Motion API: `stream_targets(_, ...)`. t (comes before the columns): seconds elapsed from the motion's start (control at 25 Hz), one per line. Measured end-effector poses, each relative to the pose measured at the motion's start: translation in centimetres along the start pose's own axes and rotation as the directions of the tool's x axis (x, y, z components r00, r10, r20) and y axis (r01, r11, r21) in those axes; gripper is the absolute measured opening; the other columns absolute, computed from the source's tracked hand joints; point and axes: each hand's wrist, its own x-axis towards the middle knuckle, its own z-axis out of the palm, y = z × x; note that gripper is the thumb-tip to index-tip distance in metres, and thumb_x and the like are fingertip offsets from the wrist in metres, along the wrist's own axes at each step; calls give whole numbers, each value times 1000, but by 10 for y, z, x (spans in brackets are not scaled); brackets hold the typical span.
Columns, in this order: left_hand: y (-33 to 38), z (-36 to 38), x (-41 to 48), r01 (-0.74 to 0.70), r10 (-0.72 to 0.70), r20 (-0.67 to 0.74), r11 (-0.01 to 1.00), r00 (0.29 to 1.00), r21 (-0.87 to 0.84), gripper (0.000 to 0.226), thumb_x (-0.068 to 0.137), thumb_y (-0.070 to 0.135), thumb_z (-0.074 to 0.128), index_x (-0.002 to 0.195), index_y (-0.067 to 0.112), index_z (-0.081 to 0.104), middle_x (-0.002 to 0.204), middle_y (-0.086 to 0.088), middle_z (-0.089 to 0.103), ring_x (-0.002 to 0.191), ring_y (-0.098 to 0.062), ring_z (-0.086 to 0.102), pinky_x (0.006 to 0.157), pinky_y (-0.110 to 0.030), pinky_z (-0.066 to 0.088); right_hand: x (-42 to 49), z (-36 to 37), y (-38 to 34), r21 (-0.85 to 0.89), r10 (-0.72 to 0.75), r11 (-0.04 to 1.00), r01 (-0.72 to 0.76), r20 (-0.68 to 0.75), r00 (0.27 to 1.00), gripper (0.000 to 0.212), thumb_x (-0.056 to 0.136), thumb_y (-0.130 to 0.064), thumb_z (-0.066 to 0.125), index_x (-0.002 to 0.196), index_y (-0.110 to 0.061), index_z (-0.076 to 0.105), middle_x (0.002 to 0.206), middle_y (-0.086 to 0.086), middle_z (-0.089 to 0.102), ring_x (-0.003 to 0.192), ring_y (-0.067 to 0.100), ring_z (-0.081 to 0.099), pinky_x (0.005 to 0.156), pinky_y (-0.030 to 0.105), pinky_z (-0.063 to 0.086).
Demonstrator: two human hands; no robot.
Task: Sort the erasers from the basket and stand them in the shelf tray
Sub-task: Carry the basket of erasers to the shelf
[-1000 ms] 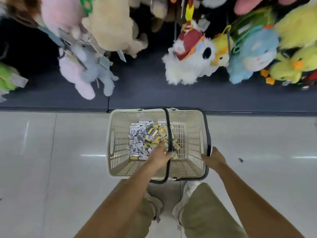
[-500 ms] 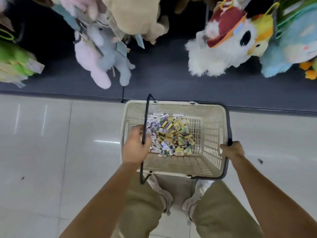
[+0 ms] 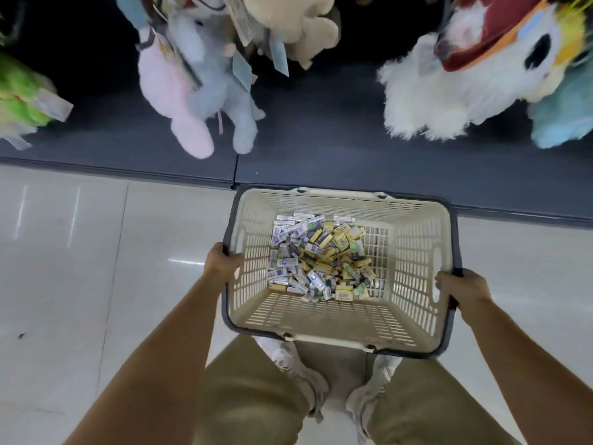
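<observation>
A beige plastic basket [image 3: 414, 252] with dark handles stands on the floor in front of my feet. Inside it lies a heap of several small wrapped erasers [image 3: 319, 256], white-blue ones on the left and yellow ones on the right. My left hand [image 3: 221, 263] grips the dark handle folded down along the basket's left rim. At the right rim my right hand [image 3: 462, 287] grips the other folded handle. No shelf tray is in view.
A dark low shelf base [image 3: 321, 149] runs across behind the basket. Plush toys hang above it: a pink and blue rabbit pair [image 3: 195, 91], a white fluffy toy [image 3: 449, 88], a green one [image 3: 19, 94]. Pale glossy floor tiles [image 3: 96, 252] spread left and right.
Both handles have been swung outward and down to the basket's sides. My left hand moved from the basket's middle to its left rim; the view came closer.
</observation>
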Motion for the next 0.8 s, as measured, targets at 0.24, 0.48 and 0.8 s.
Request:
stream_targets(0.24, -3, -20, -28, 107, -93, 76, 972, 993, -210, 17, 84, 17, 62, 70, 12, 54, 64, -6, 58, 63, -21, 58, 64, -35, 47, -25, -23, 0, 126, 83, 988, -87, 38, 996, 14, 81, -14, 67, 90, -7, 58, 68, 6, 56, 63, 20, 53, 68, 35, 44)
stream_targets(0.48, 32, -98, -147, 43, -24, 101, 980, 995, -193, 15, 88, 17, 61, 80, 9, 51, 66, -7, 56, 58, -21, 55, 56, -31, 46, -129, -111, -12, 132, 96, 987, -94, -12, 995, 14, 78, -16, 70, 81, -8, 60, 66, 4, 59, 60, 14, 57, 66, 34, 47)
stream_targets(0.8, 76, -210, -312, -182, 136, 282, 972, 950, 147, 19, 86, 11, 62, 69, 3, 56, 39, 0, 58, 41, -18, 57, 48, -27, 51, -334, -243, 28, 267, 133, 956, -120, -32, 991, 9, 80, -13, 67, 77, -9, 59, 66, 4, 59, 58, 13, 57, 54, 26, 47)
